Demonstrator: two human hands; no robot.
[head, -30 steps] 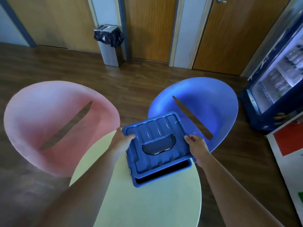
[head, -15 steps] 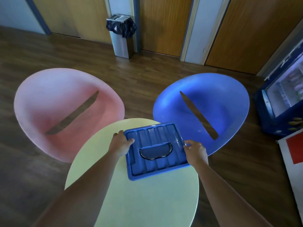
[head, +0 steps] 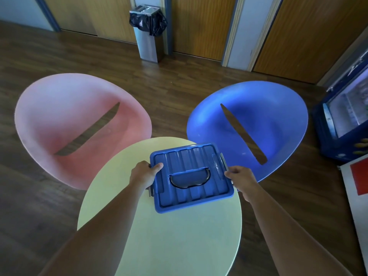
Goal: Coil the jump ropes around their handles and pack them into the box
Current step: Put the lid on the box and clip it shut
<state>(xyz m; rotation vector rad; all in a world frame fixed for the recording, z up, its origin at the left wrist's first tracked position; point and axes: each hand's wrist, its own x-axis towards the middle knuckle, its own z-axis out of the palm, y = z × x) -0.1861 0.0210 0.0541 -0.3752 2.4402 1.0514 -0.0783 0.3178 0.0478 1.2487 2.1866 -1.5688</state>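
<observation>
A blue plastic box (head: 191,177) with its ribbed lid on stands at the far side of the round pale-yellow table (head: 163,236). A carry handle lies flat in a recess in the middle of the lid. My left hand (head: 143,174) grips the box's left edge, thumb on the lid. My right hand (head: 238,176) holds the clip at the right edge. No jump rope is visible; the box's inside is hidden by the lid.
A pink tub chair (head: 79,126) stands beyond the table at the left, a blue one (head: 256,124) at the right. A steel bin (head: 148,30) with a black bag stands by the doors. A blue drinks fridge (head: 346,116) is at the right edge.
The lid, which stood tilted with a gap at the front, has come down flat on the box. My view has dropped and moved back, and both hands stay at the box's sides.
</observation>
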